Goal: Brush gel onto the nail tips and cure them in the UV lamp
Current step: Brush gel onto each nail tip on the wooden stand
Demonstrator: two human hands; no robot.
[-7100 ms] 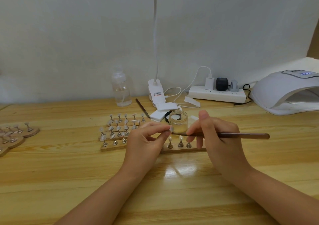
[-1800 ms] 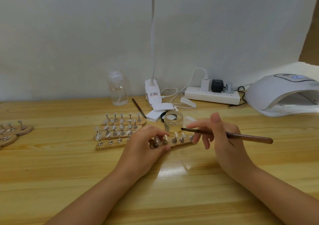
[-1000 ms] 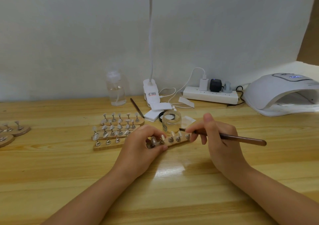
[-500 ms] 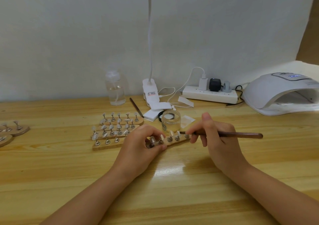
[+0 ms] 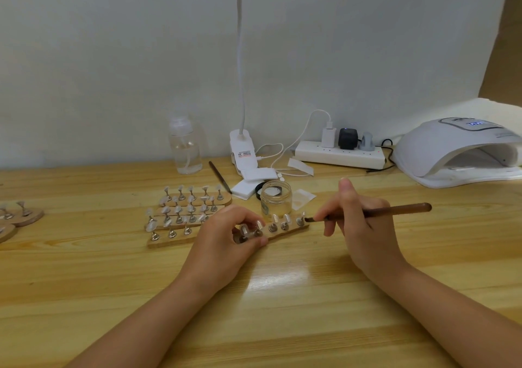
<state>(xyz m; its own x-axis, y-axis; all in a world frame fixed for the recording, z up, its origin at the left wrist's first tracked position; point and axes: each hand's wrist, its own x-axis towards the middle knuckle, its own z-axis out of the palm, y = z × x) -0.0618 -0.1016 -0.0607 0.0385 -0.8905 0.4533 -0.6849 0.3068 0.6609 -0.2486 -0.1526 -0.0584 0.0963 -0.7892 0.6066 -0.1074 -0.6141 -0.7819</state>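
Observation:
My left hand [image 5: 226, 239] grips the near end of a wooden strip [image 5: 285, 231] that carries several clear nail tips on metal stands, tilted up to the right. My right hand [image 5: 358, 226] pinches a brown brush [image 5: 395, 210]; its dark tip touches the nail tip at the strip's right end [image 5: 300, 220]. An open glass gel jar [image 5: 276, 198] stands just behind the strip. The white UV lamp [image 5: 463, 150] sits at the far right with its opening facing me.
More wooden strips with nail tips [image 5: 186, 212] lie left of my hands, and others [image 5: 19, 218] at the table's left edge. A clear bottle [image 5: 185, 148], a clip lamp base [image 5: 243, 153], a power strip [image 5: 339, 155], a spare brush [image 5: 219, 177] and white pads [image 5: 254, 181] line the back.
The brush tip has moved from over the strip's middle to the nail tip at its right end. My left hand keeps holding the strip, which earlier lay flat.

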